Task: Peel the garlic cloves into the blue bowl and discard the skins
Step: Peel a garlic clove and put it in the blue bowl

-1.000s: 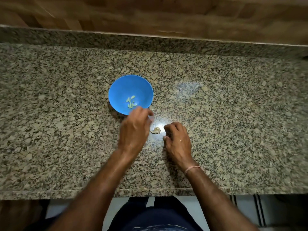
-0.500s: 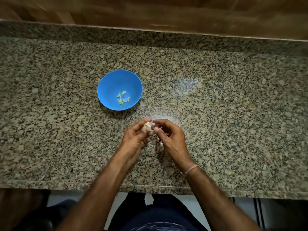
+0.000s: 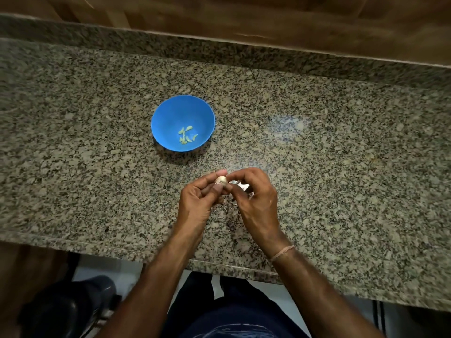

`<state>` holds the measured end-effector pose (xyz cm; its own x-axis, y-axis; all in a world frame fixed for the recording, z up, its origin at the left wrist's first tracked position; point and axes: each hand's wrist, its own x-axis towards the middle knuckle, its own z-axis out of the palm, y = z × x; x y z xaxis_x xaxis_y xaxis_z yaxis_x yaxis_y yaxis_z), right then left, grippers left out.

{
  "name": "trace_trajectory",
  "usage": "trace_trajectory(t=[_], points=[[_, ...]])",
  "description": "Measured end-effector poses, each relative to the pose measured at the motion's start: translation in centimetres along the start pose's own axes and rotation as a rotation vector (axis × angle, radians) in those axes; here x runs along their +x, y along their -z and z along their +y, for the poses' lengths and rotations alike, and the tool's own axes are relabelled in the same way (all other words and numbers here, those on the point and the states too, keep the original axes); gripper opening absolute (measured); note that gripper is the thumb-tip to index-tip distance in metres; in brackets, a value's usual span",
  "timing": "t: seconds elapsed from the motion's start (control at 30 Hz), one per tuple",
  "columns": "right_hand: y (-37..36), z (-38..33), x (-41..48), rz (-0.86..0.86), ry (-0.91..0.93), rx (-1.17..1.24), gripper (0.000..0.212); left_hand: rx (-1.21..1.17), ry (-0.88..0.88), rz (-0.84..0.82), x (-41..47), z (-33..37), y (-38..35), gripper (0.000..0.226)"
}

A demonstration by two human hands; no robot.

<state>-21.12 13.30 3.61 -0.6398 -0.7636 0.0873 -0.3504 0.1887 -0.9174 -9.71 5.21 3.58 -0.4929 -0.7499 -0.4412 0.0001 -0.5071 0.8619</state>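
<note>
Granite counter (image 3: 317, 142) carries blue bowl (image 3: 170, 113), ahead-left of both hands. Left hand (image 3: 197, 198) and right hand (image 3: 256, 198) pinch 1 garlic clove (image 3: 221, 179) between them; left hand lies nearer the bowl.

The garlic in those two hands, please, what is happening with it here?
A person holds a small whitish garlic clove between the fingertips of the left hand and the right hand, above the speckled granite counter. A few pale peeled cloves already lie in the round blue bowl, which stands apart, farther back.
</note>
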Motion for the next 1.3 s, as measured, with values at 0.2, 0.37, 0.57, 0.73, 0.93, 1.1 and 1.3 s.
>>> trace_trajectory(t=[0.2, 0.37, 0.57, 0.73, 0.93, 1.1, 1.3], points=[[0.7, 0.2, -0.3, 0.062, 0.066, -0.147, 0.01, 0.106, -0.121, 0.067, -1.2, 0.7, -1.2, 0.029], [0.7, -0.2, -0.8, 0.109, 0.061, -0.142, 0.007, 0.253, -0.208, 0.09, -1.6, 0.5, -1.8, 0.031], [1.5, -0.3, -0.9, 0.001, -0.092, 0.059, 0.007, 0.405, -0.258, 0.126, -2.1, 0.2, -1.9, 0.033], [1.5, -0.3, -0.9, 0.03, -0.126, 0.13, 0.008, 0.464, -0.259, 0.137, -2.4, 0.0, -2.4, 0.032], [1.9, -0.3, -0.7, -0.041, -0.177, 0.133, 0.012, 0.42, -0.236, 0.072, -2.4, -0.1, -1.6, 0.031], [2.1, 0.1, -0.5, -0.055, -0.079, -0.099, 0.016, 0.289, -0.153, 0.054, -2.5, 0.3, -1.5, 0.027], [2.6, -0.2, -0.1, -0.147, -0.09, 0.032, 0.012, 0.277, -0.136, 0.023, -2.4, 0.6, -0.9, 0.025]])
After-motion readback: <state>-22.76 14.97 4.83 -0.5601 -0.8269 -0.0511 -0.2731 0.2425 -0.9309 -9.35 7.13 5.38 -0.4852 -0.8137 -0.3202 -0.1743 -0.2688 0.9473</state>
